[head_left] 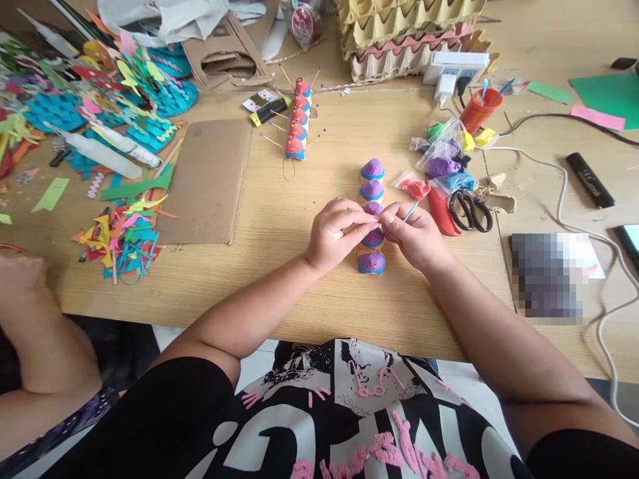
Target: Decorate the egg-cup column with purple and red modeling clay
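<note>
My left hand (335, 234) and my right hand (414, 234) meet fingertip to fingertip, both pinched. What lies between the fingertips is too small to make out. A thin blue stick (411, 211) is held in my right hand and slants up from its fingers. Beneath my hands stands a row of egg-carton cups (371, 263) covered in purple and blue, partly hidden by my fingers. Just beyond my right hand lie red clay (417, 189) in a clear bag, a red clay packet (443, 211) and black-handled scissors (470, 211).
A red-and-blue egg-carton caterpillar (298, 126) with ball-tipped sticks stands farther back. Cardboard (210, 179), paper scraps (124, 239) and glue bottles (102, 154) lie left. Bagged clay (443, 166), an orange cup (480, 112) and cables (564, 176) are right. Another person's arm (44, 332) rests at left.
</note>
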A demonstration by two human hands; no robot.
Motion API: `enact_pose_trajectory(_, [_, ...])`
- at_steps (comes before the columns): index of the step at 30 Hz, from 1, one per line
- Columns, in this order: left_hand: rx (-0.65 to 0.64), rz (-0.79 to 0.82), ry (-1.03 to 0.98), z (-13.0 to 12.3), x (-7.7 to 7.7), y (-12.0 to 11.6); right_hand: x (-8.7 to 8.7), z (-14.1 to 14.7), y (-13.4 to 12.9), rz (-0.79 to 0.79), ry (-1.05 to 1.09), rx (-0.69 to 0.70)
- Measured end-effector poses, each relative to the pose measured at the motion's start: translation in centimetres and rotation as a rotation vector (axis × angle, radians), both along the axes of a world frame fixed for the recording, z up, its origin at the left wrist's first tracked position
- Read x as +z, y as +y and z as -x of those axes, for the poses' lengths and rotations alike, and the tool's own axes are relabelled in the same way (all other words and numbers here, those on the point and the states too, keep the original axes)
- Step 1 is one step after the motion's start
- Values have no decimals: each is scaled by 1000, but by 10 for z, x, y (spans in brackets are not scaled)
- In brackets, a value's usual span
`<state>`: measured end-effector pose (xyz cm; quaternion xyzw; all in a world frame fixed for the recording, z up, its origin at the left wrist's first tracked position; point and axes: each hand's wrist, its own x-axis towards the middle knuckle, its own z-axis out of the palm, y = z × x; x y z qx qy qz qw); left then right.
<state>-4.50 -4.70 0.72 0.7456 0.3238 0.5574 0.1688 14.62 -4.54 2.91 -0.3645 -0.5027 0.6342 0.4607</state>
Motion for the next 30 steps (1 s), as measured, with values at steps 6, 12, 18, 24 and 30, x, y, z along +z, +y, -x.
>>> enact_pose_trajectory(6, [-20,140,-125,-3,-1,0,-3,-4,3,-36,16,-38])
enact_pose_trajectory(12, [-21,209,-206,-5,-3,0,4,1,-2,-39,-48,-42])
enact_pose_trajectory(18, [-87,210,-207,-6,-4,0,3,2,-3,-36,-4,-69])
enact_pose_trajectory(24, [-111,194,-202,-8,-7,1,4,2,-3,-10,23,-73])
enact_pose_trajectory(30, [-62,176,-142,-5,-5,0,4,2,-2,1,13,-24])
